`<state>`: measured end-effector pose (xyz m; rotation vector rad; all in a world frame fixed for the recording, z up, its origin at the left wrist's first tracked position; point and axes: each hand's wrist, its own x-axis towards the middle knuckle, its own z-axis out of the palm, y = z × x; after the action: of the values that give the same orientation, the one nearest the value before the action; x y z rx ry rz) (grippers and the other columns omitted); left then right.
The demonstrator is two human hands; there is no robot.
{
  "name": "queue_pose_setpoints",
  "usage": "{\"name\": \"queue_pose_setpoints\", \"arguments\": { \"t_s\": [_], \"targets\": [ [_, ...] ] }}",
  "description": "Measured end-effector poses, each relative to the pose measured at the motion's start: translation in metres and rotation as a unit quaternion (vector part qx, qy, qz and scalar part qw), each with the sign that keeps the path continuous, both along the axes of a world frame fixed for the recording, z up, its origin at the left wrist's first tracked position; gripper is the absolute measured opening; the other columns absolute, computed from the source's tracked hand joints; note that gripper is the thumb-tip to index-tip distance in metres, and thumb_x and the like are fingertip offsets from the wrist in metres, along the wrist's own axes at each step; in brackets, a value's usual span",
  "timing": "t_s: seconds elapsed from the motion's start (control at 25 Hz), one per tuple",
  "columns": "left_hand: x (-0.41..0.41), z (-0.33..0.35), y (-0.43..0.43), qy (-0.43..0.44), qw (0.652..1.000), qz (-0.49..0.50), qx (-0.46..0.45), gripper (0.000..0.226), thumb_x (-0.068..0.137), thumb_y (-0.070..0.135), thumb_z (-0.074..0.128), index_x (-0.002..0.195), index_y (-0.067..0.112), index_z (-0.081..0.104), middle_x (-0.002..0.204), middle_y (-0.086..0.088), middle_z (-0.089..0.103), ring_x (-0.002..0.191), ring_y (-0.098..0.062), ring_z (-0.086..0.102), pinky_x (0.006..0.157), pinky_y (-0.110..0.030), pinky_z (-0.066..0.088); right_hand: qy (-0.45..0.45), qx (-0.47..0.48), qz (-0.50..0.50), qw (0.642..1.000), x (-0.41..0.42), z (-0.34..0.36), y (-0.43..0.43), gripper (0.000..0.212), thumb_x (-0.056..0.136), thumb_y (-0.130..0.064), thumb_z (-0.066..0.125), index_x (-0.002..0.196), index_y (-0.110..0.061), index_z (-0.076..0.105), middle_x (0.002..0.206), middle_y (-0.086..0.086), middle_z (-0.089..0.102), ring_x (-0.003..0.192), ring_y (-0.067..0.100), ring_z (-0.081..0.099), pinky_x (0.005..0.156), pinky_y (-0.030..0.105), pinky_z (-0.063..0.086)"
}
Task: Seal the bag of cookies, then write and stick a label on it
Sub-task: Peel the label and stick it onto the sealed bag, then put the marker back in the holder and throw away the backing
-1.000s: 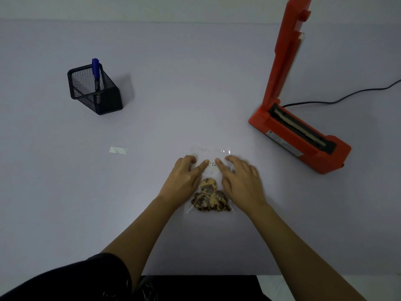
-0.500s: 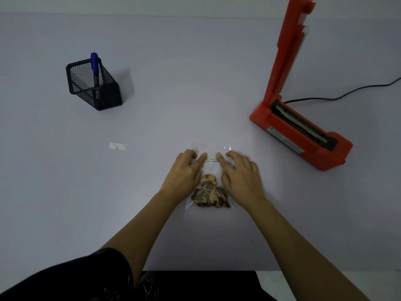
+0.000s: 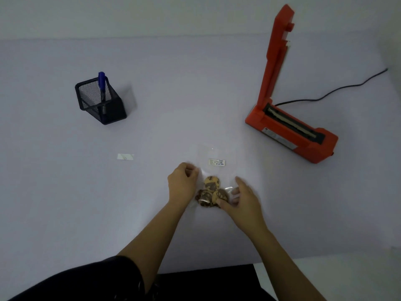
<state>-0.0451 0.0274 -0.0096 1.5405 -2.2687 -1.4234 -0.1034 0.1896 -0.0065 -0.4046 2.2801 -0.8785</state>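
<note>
The writing on the label (image 3: 216, 162) was too small to read. Your left hand (image 3: 181, 186) and right hand (image 3: 243, 198) were motion-blurred and covered the bag's (image 3: 213, 170) side edges. Your near sleeve (image 3: 91, 281) was cut off by the frame.

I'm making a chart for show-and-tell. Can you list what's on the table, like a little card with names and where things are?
bag of cookies: clear, flat on the table, near the person
label: stuck on the bag's upper part, with writing
left hand: at the bag's left edge
right hand: at the bag's lower right corner
heat sealer: orange, right side, arm raised
pen holder: black mesh, left side, blue pen inside
paper strip: small, left of the bag
</note>
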Motion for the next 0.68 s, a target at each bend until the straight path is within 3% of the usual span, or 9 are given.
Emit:
{"name": "queue_pose_setpoints", "arguments": {
  "t_s": [0.2,0.36,0.48,0.68],
  "targets": [
    [0.002,0.02,-0.048,0.051,0.997,0.047,0.033,0.019,0.089,0.019,0.057,0.094,0.006,0.069,0.083,-0.007,0.07,0.076,-0.025,0.066,0.075,-0.035,0.056,0.011,-0.062,-0.024,0.998,0.004,0.021,-0.048,0.085,0.075,-0.026,0.076,0.143,-0.013,0.027,0.107,0.001,0.046,0.089,0.015,0.049,0.077,0.028,0.045],
    [-0.019,0.052,-0.097,0.113,0.989,0.089,0.035,0.012,0.089,0.014,0.059,0.089,0.006,0.068,0.071,-0.003,0.064,0.061,-0.016,0.061,0.067,-0.031,0.057,0.031,-0.107,-0.009,0.994,-0.022,0.044,-0.098,0.082,0.078,-0.023,0.073,0.143,-0.012,0.025,0.106,0.0,0.044,0.084,0.012,0.047,0.074,0.023,0.04],
    [-0.056,0.064,-0.141,0.144,0.983,0.106,0.043,0.011,0.088,0.012,0.06,0.087,0.004,0.067,0.068,-0.003,0.062,0.061,-0.016,0.059,0.063,-0.028,0.055,0.048,-0.126,0.008,0.991,-0.061,0.054,-0.143,0.081,0.079,-0.023,0.072,0.143,-0.011,0.024,0.107,0.0,0.043,0.085,0.012,0.046,0.074,0.022,0.039],
    [-0.128,0.059,-0.208,0.128,0.982,0.135,0.032,0.009,0.088,0.011,0.06,0.083,0.006,0.066,0.071,-0.006,0.062,0.06,-0.016,0.058,0.058,-0.025,0.055,0.051,-0.14,0.01,0.989,-0.134,0.044,-0.214,0.078,0.08,-0.021,0.071,0.143,-0.01,0.027,0.107,0.0,0.043,0.089,0.013,0.046,0.075,0.021,0.038]
  ]
}}
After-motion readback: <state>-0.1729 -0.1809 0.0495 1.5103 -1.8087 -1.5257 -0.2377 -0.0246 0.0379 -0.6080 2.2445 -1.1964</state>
